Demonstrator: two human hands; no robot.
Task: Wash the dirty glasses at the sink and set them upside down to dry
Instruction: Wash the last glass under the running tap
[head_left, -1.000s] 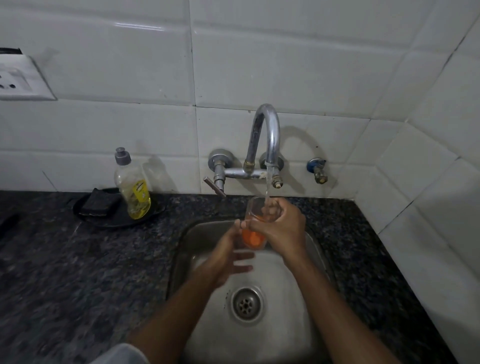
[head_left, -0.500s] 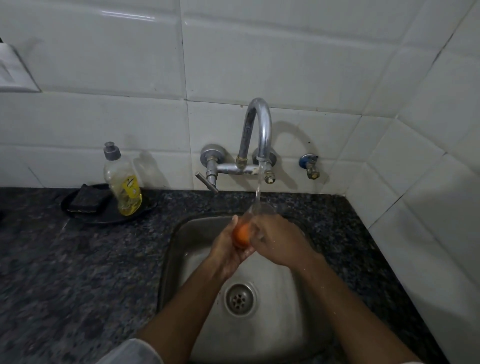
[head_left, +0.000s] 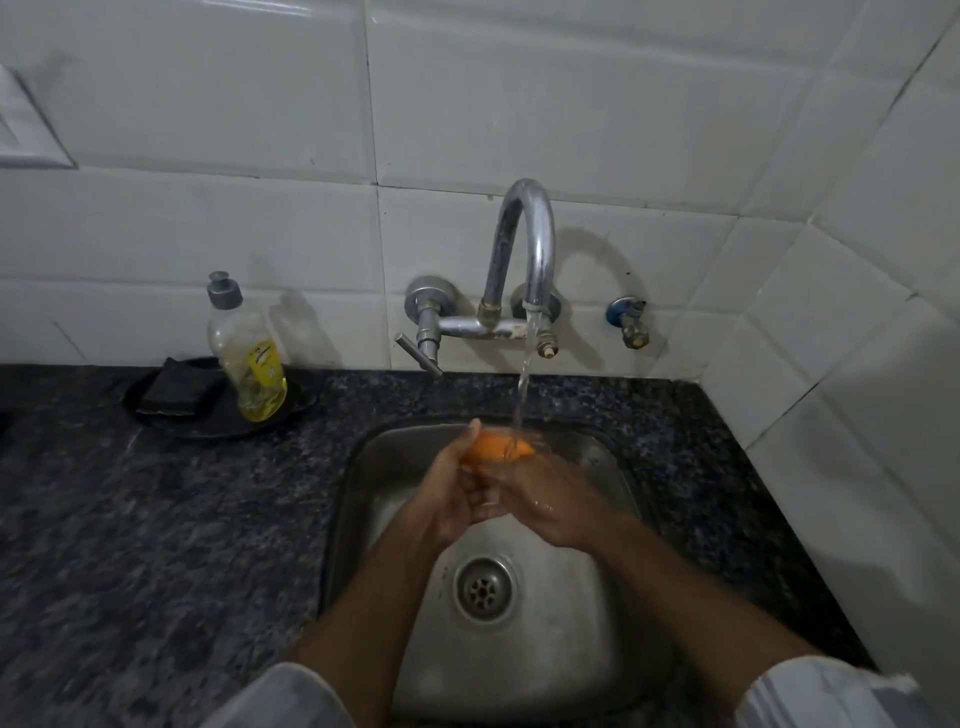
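A clear glass with an orange base (head_left: 496, 448) lies tilted over the steel sink (head_left: 358, 499), right under the stream of water (head_left: 522, 389) running from the chrome tap (head_left: 524, 249). My left hand (head_left: 447, 493) cups the orange end, with the thumb up against it. My right hand (head_left: 545, 499) wraps round the clear part, which is mostly hidden by fingers and motion blur. Both hands are wet and meet above the drain (head_left: 484, 587).
A bottle of yellow dish soap (head_left: 252, 358) and a dark sponge (head_left: 176, 389) sit on a black dish (head_left: 291, 410) on the speckled granite counter (head_left: 130, 545), left of the sink. A small blue valve (head_left: 631, 327) sticks out of the tiled wall. The wall corner closes in on the right.
The glass has gone from upright under the tap to tilted on its side. My left hand has closed in on its orange base, and both hands have dropped lower into the sink.
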